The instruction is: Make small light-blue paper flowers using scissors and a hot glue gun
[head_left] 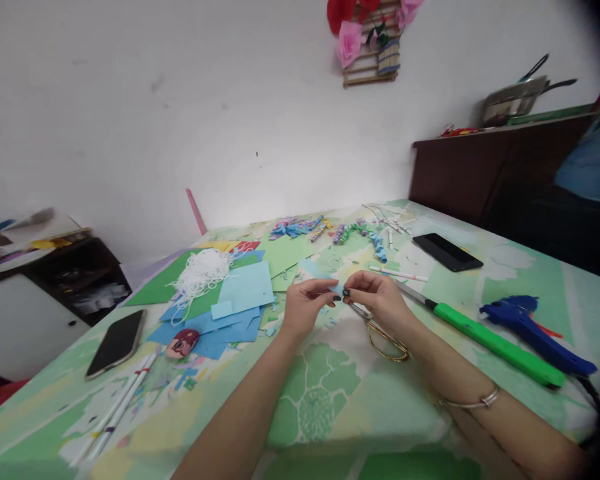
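Over the middle of the table, my left hand (304,305) and my right hand (377,295) meet at the fingertips. Between them they pinch a small piece of light blue paper (337,289); its lower part is hidden by the fingers. Gold-handled scissors (387,345) lie just under my right hand, their blades partly covered by it. A white stick with a pink band (403,274) rests behind the right hand. Left of my left hand are light blue paper sheets (247,287) stacked on darker blue ones, with a heap of white string (203,272) beside them.
To the right lie a green-handled knife (497,343), a blue glue gun (540,333) and a black phone (447,251). Another phone (116,343), a pink-and-maroon object (183,343) and white sticks (125,400) sit left. Curled paper strips (293,228) are at the back.
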The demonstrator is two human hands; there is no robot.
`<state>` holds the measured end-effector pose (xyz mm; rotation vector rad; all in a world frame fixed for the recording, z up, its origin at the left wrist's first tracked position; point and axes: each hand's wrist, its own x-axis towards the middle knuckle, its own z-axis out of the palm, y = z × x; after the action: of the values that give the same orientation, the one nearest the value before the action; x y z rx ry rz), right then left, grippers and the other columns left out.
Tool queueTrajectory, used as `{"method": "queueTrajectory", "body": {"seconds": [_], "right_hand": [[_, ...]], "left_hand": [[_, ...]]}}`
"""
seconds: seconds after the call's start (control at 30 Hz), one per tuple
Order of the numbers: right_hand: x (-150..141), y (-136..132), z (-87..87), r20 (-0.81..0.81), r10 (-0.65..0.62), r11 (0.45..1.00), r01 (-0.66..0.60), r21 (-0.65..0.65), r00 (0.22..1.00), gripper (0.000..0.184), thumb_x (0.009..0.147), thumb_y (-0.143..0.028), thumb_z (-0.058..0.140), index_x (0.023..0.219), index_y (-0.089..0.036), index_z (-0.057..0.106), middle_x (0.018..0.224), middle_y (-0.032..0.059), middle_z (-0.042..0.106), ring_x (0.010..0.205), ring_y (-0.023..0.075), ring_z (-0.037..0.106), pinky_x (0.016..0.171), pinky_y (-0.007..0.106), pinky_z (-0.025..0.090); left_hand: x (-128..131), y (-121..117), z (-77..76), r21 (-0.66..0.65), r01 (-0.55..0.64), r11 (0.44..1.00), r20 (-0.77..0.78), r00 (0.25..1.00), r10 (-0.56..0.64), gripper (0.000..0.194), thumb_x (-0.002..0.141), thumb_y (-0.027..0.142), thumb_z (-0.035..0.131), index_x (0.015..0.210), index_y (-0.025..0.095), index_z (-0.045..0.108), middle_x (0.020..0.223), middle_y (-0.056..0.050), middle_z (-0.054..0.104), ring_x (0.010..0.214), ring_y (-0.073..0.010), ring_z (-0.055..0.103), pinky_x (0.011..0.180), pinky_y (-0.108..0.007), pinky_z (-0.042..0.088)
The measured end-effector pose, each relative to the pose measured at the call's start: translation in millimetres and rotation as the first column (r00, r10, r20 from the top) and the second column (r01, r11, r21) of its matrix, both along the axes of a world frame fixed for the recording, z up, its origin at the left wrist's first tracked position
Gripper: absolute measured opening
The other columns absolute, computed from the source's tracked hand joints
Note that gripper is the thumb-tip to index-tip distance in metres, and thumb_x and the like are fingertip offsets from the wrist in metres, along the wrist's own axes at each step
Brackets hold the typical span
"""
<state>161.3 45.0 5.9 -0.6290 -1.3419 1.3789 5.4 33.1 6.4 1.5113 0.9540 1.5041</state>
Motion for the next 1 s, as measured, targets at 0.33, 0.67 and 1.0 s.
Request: {"method": "queueTrajectory", "body": {"seconds": [0.33,0.67,1.0], "right_hand": [[-0.7,-1.6,1.7,-0.001,-0.004,1.000,0.004,-0.003,1.000,0.010,0.061,-0.017,0.066,0.068,-0.016,0.059,0.061,0.0005,0.061,0.059,0.0131,0.057,0.062,0.028,0.044],[-1.8,-2.0,0.9,0.065,-0.024,0.998,0.021,0.055,0.998,0.008,0.063,-0.018,0.065,0.067,-0.016,0.059,0.061,0.0006,0.060,0.061,0.0132,0.057,0.061,0.027,0.044],[-2.2,-1.3,-1.7,0.107,-0.020,0.995,0.010,0.099,0.994,0.010,0.063,-0.020,0.065,0.070,-0.016,0.059,0.063,0.0006,0.060,0.063,0.0131,0.057,0.063,0.027,0.045]], "left_hand": [[0.4,-2.2,1.3,-0.003,-0.033,0.999,-0.018,0.999,0.033,0.017,0.059,0.015,0.070,0.076,0.015,0.070,0.062,-0.002,0.066,0.052,-0.0123,0.059,0.054,-0.024,0.049],[2.3,-3.6,2.7,-0.032,-0.049,0.998,0.003,0.999,0.049,0.014,0.058,0.017,0.071,0.072,0.014,0.069,0.061,-0.004,0.066,0.054,-0.0131,0.060,0.054,-0.024,0.050],[0.7,-1.3,-0.9,0.009,-0.107,0.994,-0.030,0.994,0.107,0.010,0.057,0.017,0.071,0.067,0.016,0.070,0.063,-0.003,0.068,0.059,-0.0142,0.062,0.058,-0.023,0.051]]}}
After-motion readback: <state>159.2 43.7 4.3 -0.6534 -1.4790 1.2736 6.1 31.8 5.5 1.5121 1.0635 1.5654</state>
